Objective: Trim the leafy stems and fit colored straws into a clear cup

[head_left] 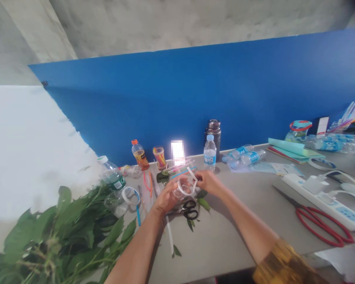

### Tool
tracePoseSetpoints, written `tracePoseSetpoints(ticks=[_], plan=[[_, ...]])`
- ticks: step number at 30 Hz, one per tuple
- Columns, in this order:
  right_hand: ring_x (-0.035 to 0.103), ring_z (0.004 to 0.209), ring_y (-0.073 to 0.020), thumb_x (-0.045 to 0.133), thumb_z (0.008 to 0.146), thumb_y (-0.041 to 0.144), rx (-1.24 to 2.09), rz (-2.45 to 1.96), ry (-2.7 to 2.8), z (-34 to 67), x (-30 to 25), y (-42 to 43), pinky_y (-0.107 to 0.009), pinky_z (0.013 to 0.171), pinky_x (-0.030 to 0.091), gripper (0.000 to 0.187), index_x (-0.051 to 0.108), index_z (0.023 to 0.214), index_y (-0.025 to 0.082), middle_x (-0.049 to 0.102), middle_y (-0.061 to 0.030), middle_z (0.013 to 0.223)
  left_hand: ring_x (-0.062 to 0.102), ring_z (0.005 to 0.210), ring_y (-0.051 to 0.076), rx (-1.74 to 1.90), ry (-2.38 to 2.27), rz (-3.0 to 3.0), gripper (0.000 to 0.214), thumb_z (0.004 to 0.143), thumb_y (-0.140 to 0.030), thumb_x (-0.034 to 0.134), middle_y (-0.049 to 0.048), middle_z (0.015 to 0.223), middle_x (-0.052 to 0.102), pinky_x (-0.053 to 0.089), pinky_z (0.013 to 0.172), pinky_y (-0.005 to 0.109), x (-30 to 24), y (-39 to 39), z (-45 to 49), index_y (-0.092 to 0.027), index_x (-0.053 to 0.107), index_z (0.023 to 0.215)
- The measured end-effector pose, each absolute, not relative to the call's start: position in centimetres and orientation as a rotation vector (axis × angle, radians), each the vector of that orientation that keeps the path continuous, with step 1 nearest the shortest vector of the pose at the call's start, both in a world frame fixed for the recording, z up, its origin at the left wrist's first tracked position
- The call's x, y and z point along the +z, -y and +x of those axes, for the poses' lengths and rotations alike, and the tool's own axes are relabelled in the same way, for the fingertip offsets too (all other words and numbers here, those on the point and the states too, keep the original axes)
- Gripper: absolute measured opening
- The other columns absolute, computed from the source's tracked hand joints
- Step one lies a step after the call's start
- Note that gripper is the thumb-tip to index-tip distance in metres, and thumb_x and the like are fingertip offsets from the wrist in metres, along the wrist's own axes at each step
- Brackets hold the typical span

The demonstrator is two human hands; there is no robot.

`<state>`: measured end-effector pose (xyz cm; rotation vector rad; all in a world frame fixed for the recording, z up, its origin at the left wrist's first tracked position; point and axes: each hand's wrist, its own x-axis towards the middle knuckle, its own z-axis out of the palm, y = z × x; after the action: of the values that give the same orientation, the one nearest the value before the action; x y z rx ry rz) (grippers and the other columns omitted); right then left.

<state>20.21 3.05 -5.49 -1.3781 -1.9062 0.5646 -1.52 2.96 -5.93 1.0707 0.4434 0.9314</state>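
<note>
Left hand (165, 199) and right hand (208, 182) are working together above the table. The left is half-closed, gripping a clear plastic cup (180, 190), and the right is pinching a white plastic strip (191, 177) that loops around it. Leafy green cuttings (56, 232) are lying at far left. Black-handled scissors (187, 209) are resting just below the hands on the grey table (225, 240) — red-handled scissors (319, 225) and a white power strip (322, 201) are lying at far right.

Two bare forearms (248, 225), mustard-yellow sleeve (284, 264), dark mottled pattern, on right arm
</note>
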Motion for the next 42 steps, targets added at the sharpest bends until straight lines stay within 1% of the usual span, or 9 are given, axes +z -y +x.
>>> tracePoseSetpoints(ticks=[4,10,14,18,24,30,34,39,42], plan=[[0.05,0.067,-0.0139,0.067,0.074,0.018,0.657,-1.273,1.876,20.5,-5.5,-2.9,-0.026,0.061,0.035,0.002,0.068,0.076,0.017,0.062,0.0008,0.07,0.067,0.083,0.022,0.935,-0.466,1.118,0.053,0.069,-0.05,0.085,0.0099,0.095,0.072,0.055,0.079,0.036,-5.7,-2.9,-1.7,-0.018,0.076,0.111],[0.061,0.075,-0.0156,0.062,0.072,0.013,0.978,-1.069,1.84,20.6,-6.0,-3.1,-0.026,0.067,0.047,0.024,0.073,0.093,0.017,0.07,-0.0022,0.085,0.067,0.083,0.03,0.925,-0.5,1.189,0.057,0.071,-0.058,0.083,0.0115,0.088,0.073,0.055,0.079,0.045,-5.7,-2.9,-1.7,-0.015,0.075,0.107],[0.065,0.076,-0.016,0.058,0.074,0.01,1.049,-1.044,1.816,20.5,-5.9,-3.0,-0.026,0.069,0.05,0.029,0.073,0.099,0.017,0.073,-0.0058,0.093,0.066,0.068,0.023,0.871,-0.442,1.13,0.062,0.07,-0.064,0.082,0.011,0.085,0.073,0.053,0.065,0.038,-6.1,-3.1,-1.6,-0.015,0.072,0.107],[0.064,0.076,-0.0158,0.056,0.076,0.008,0.969,-1.055,1.877,20.5,-5.5,-2.7,-0.024,0.07,0.049,0.027,0.073,0.096,0.018,0.073,-0.0045,0.092,0.065,0.062,0.02,0.848,-0.415,1.087,0.058,0.071,-0.061,0.082,0.011,0.083,0.074,0.051,0.057,0.032,-6.5,-3.3,-1.5,-0.016,0.072,0.106],[0.062,0.08,-0.0169,0.056,0.078,0.009,0.791,-1.133,1.979,20.5,-4.7,-2.2,-0.025,0.073,0.046,0.022,0.072,0.089,0.02,0.072,-0.0036,0.091,0.068,0.067,0.022,0.828,-0.467,1.046,0.054,0.071,-0.058,0.085,0.0111,0.08,0.074,0.052,0.06,0.031,-7.2,-3.7,-1.8,-0.016,0.074,0.103],[0.062,0.088,-0.0193,0.055,0.078,0.008,0.679,-1.092,1.982,20.1,-3.9,-1.7,-0.027,0.079,0.044,0.026,0.071,0.096,0.019,0.074,-0.0042,0.099,0.065,0.062,0.021,0.761,-0.524,1.052,0.049,0.075,-0.057,0.081,0.0119,0.079,0.073,0.049,0.055,0.031,-7.8,-4.1,-1.8,-0.015,0.073,0.1],[0.061,0.086,-0.0193,0.056,0.079,0.01,0.618,-1.14,1.965,19.9,-3.8,-1.5,-0.027,0.078,0.042,0.026,0.07,0.099,0.019,0.073,-0.0034,0.096,0.065,0.061,0.02,0.719,-0.559,1.03,0.049,0.076,-0.06,0.079,0.0118,0.076,0.072,0.047,0.054,0.03,-7.4,-3.9,-2.0,-0.015,0.074,0.094],[0.058,0.079,-0.0172,0.055,0.083,0.012,0.54,-1.197,1.981,19.6,-3.5,-1.1,-0.027,0.074,0.039,0.018,0.065,0.096,0.02,0.069,-0.0021,0.09,0.064,0.056,0.019,0.654,-0.582,1.027,0.055,0.072,-0.067,0.08,0.0105,0.075,0.072,0.046,0.054,0.029,-6.8,-3.5,-2.5,-0.016,0.073,0.091],[0.057,0.078,-0.0169,0.054,0.086,0.012,0.482,-1.188,1.985,19.3,-3.2,-0.7,-0.026,0.073,0.039,0.016,0.064,0.095,0.02,0.068,-0.002,0.089,0.063,0.053,0.017,0.625,-0.615,1.026,0.056,0.075,-0.07,0.076,0.0088,0.074,0.072,0.043,0.051,0.027,-6.7,-3.5,-2.8,-0.017,0.072,0.091]])
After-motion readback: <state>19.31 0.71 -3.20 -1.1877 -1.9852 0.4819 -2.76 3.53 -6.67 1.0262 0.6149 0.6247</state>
